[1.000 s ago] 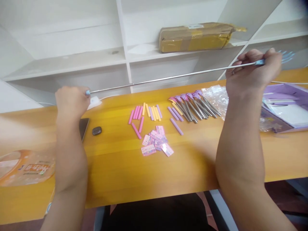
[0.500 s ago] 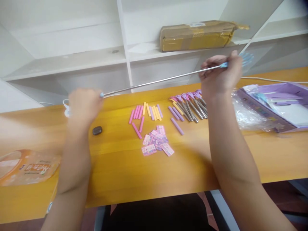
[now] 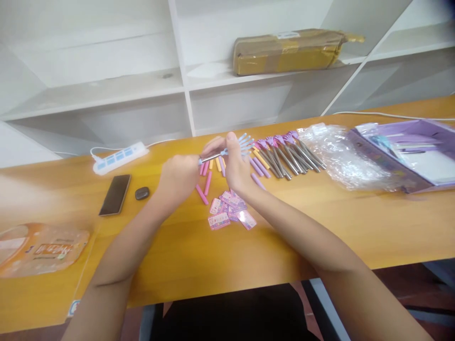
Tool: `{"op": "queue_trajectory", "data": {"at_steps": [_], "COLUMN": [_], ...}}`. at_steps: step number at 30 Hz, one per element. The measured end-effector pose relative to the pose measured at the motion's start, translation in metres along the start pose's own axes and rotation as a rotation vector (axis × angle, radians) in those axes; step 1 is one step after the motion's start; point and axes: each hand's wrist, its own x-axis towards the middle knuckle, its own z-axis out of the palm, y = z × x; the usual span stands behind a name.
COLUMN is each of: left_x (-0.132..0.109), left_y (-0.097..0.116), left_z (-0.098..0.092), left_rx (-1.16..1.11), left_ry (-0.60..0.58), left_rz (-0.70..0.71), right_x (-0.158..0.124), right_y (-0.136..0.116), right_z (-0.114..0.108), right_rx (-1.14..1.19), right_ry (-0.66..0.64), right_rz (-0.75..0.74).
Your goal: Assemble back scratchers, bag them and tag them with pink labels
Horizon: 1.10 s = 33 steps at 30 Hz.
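A telescopic back scratcher [image 3: 212, 157] with a metal rod and a light blue hand-shaped head is held over the table, its rod short. My left hand [image 3: 180, 177] is closed around the handle end. My right hand [image 3: 237, 166] grips it just below the blue head, whose spread fingers stick out to the right. Beneath and behind my hands lie pink, yellow and purple sticks [image 3: 208, 183], partly hidden. Pink and purple printed cards [image 3: 232, 201] lie in a loose heap nearer me. Several back scratchers [image 3: 289, 156] with purple and pink heads lie in a row to the right.
A smartphone [image 3: 115, 194], a small dark case [image 3: 142, 193] and a white power strip [image 3: 121, 158] lie left. An orange plastic bag [image 3: 53, 248] is at the front left. Clear wrapping [image 3: 337, 156] touches a purple box [image 3: 384, 166] at right. A taped carton [image 3: 287, 52] sits on the shelf.
My hands have come together from far apart, and the back scratcher's long rod has collapsed to a short length. The phone and power strip at left are now uncovered.
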Motion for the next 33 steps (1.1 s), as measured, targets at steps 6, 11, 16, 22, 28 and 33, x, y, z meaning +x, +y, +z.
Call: {"op": "queue_trajectory", "data": {"at_steps": [6, 11, 16, 22, 28, 33], "left_x": [-0.002, -0.001, 0.001, 0.004, 0.012, 0.001], "left_y": [-0.004, -0.007, -0.008, -0.011, -0.077, -0.162], "left_z": [-0.004, -0.007, -0.007, -0.008, -0.040, -0.060], "left_rx": [0.076, 0.092, 0.104, 0.091, 0.226, 0.267], "left_ry": [0.019, 0.003, 0.003, 0.066, 0.209, 0.437], "left_rz": [0.000, 0.001, -0.003, 0.010, -0.210, -0.383], "right_x": [0.007, 0.011, 0.012, 0.012, 0.064, 0.103], "right_y": [0.010, 0.014, 0.006, -0.001, -0.015, -0.052], "right_z": [-0.004, -0.010, -0.016, -0.022, -0.080, -0.174], "right_rx": [0.028, 0.038, 0.033, -0.023, 0.055, 0.245], "right_ry": [-0.053, -0.129, -0.138, -0.023, 0.298, 0.658], "right_rz": [0.064, 0.090, 0.058, -0.002, -0.138, -0.145]}}
